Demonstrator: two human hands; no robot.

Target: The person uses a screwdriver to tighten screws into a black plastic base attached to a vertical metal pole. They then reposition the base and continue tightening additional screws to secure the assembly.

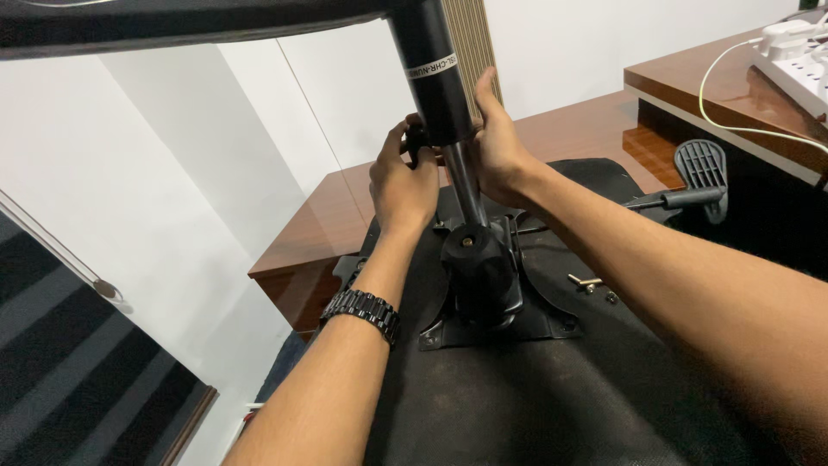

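An upturned office chair seat (552,397), black and fabric-covered, lies in front of me. A black metal mechanism plate (483,298) is fixed on its underside. A black gas-lift cylinder (435,78) stands up out of the plate, with a thinner rod (466,185) below it. My left hand (401,181), with a black metal watch (362,312) on the wrist, grips the lower end of the cylinder from the left. Wrapped around the same cylinder from the right is my right hand (496,142). A black chair base leg (172,22) runs across the top.
Loose screws (588,282) lie on the seat right of the plate. A black lever with a ribbed paddle (700,177) sticks out at right. The seat rests on a brown wooden desk (328,216). A white power strip (798,56) with a cable sits at top right.
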